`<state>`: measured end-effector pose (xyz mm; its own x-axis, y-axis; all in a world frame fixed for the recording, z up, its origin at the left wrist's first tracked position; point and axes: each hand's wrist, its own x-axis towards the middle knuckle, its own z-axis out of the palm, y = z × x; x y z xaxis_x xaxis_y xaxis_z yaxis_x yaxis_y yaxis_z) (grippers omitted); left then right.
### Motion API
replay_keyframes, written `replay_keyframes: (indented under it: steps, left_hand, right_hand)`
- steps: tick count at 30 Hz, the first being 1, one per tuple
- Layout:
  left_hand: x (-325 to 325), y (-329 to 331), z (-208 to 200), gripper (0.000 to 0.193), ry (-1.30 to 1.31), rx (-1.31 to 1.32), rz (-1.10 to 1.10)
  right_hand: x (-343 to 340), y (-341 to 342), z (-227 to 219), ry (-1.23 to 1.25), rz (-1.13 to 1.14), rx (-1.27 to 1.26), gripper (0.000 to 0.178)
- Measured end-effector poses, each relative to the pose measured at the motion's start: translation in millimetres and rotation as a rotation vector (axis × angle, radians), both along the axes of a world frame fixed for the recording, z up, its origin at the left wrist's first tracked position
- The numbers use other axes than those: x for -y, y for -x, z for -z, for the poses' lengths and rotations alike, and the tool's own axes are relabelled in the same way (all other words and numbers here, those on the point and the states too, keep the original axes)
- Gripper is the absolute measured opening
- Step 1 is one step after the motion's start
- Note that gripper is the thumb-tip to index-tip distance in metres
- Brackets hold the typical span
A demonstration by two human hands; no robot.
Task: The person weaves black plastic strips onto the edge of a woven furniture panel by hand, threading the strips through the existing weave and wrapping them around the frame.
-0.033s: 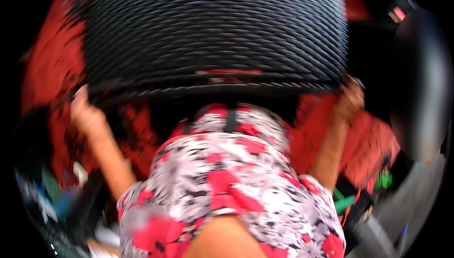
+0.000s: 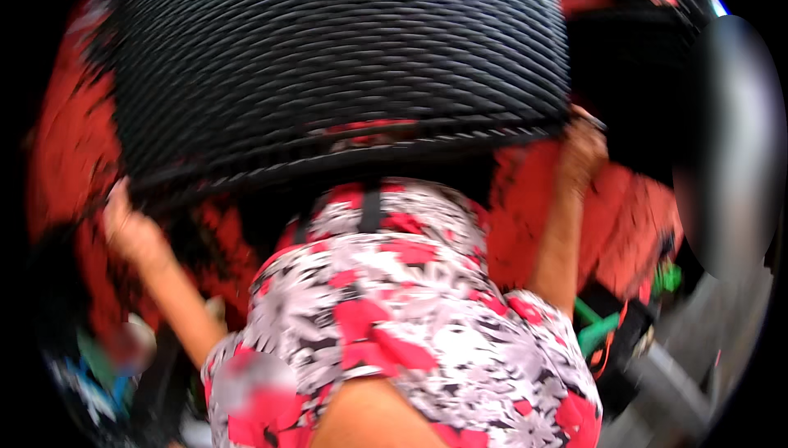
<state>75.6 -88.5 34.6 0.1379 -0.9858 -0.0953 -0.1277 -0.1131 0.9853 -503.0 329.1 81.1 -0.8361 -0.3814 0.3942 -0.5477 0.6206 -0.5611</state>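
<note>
A large black woven wicker panel (image 2: 345, 45) stretches in front of me, its near edge running across the view. A narrow gap close to that edge lets red show through. My left hand (image 2: 131, 222) is closed at the near left corner, its fingertips up against the rim. At the near right corner my right hand (image 2: 585, 146) is wrapped round the edge, a little higher in the picture than the left. Motion blurs the fingers somewhat, and the panel hides part of them. The panel's far end runs out of the picture.
Red sheeting with dark marks (image 2: 538, 226) lies under and around the panel. Black strands stick out along the panel's left side. Green pieces (image 2: 597, 329) and an orange cord (image 2: 607, 353) lie at the lower right, near a grey floor (image 2: 722, 341). Mixed items crowd the lower left.
The panel and both hands have shifted left in the picture. Its near edge now slants, with the right corner higher and the left corner lower. Both hands keep their hold.
</note>
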Motion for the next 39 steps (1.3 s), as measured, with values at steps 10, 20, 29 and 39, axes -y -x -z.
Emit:
replay_keyframes:
  steps: [10,20,29,39]
  left_hand:
    - [196,-162,-75,0.025,0.116,0.281,-0.227]
    - [162,-38,-54,0.062,0.681,1.513,-0.26]
    - [-119,287,-64,0.035,0.951,0.474,1.021]
    - [-164,345,-64,0.019,0.955,0.437,1.292]
  right_hand:
    - [-6,-7,-6,0.194,-0.092,0.391,0.052]
    - [2,-19,-7,0.41,0.043,0.416,0.04]
    - [19,-27,-22,-0.292,-0.189,-0.176,0.033]
    - [56,-61,-32,-0.36,-0.571,-0.129,0.015]
